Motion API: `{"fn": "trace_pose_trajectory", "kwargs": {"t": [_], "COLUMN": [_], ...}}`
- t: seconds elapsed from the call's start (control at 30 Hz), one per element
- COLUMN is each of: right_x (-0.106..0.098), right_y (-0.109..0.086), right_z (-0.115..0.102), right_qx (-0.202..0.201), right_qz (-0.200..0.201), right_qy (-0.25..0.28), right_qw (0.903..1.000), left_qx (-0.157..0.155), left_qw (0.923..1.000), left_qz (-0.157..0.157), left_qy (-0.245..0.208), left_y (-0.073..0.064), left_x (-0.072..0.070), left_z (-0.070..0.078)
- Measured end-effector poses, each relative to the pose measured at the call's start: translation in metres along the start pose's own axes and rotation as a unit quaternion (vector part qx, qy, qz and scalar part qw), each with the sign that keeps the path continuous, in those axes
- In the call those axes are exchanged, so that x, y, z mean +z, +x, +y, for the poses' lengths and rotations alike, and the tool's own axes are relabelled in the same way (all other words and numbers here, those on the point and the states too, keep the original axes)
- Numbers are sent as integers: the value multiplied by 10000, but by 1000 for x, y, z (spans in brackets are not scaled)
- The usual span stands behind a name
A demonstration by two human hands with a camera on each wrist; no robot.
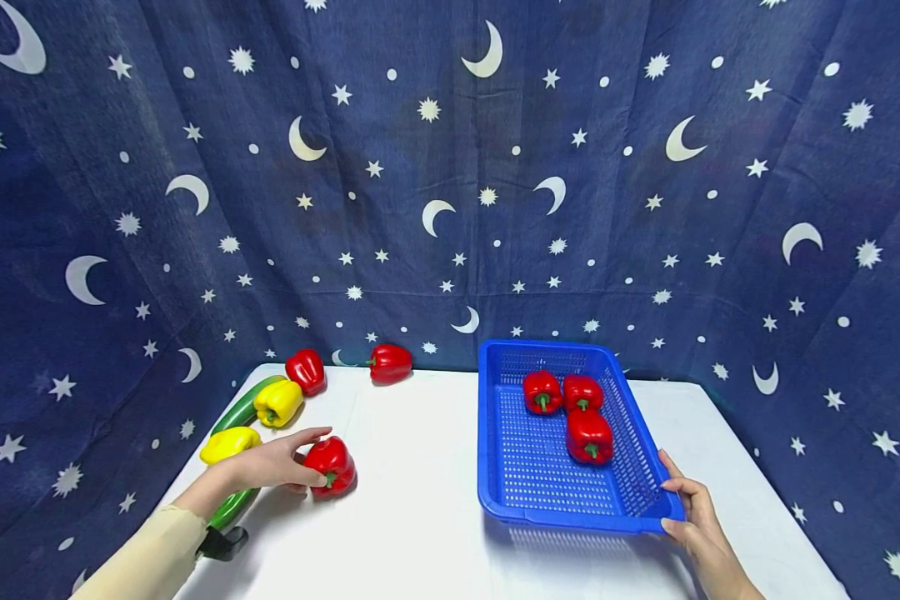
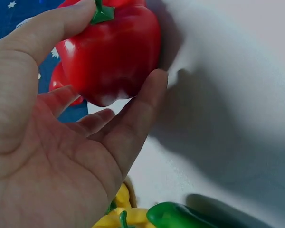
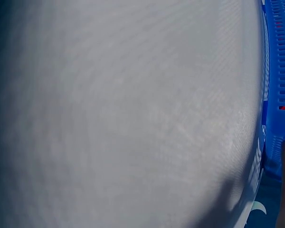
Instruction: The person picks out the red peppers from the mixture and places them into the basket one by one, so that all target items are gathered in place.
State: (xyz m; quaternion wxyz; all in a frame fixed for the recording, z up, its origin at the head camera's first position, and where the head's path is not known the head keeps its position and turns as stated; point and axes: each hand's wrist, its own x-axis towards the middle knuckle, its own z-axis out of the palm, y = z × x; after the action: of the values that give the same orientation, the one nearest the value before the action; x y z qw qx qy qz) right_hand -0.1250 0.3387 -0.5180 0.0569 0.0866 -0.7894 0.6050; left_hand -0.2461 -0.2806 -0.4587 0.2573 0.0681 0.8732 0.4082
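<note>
My left hand [image 1: 273,462] curls its thumb and fingers about a red bell pepper [image 1: 333,468] on the left half of the table. In the left wrist view the thumb lies by the green stem of that pepper [image 2: 111,52], fingertips along its other side. My right hand [image 1: 693,517] grips the near right corner of a blue plastic basket [image 1: 547,521], thumb at the front rim and fingers along the side. Three red bell peppers [image 1: 589,438] sit together inside the basket. The right wrist view catches only the basket's slotted wall [image 3: 278,123] and a finger.
Left of the left hand lie two yellow bell peppers [image 1: 278,403] and long green vegetables [image 1: 242,408], one partly behind the forearm. Two more red peppers [image 1: 390,364] rest near the back edge of the white table [image 1: 420,500]. A blue star-patterned curtain [image 1: 450,250] hangs behind and beside it.
</note>
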Motion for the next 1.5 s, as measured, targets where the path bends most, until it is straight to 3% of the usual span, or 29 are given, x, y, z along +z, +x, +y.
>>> {"fn": "trace_pose_trajectory", "kwargs": {"t": [0.2,0.53,0.8,1.13,1.5], "right_x": [1,-1,-1,1,-1], "right_y": [-1,0,1,0,0], "right_z": [1,0,0,-3,0], "right_qx": [-22,-125,-70,-56,-111], "right_qz": [-12,-42,-50,-93,-77], "right_qy": [22,138,135,15,51], "right_qw": [10000,9998,9999,9999,9999], "left_qx": [-3,291,136,51,300], "left_qw": [9990,9994,9998,9996,9973], "left_qz": [118,129,115,287,500], "left_qy": [437,118,-97,-3,-449], "left_y": [1,0,0,1,6], "left_x": [3,7,9,11,6], "left_z": [-2,-8,-9,-8,-3]}}
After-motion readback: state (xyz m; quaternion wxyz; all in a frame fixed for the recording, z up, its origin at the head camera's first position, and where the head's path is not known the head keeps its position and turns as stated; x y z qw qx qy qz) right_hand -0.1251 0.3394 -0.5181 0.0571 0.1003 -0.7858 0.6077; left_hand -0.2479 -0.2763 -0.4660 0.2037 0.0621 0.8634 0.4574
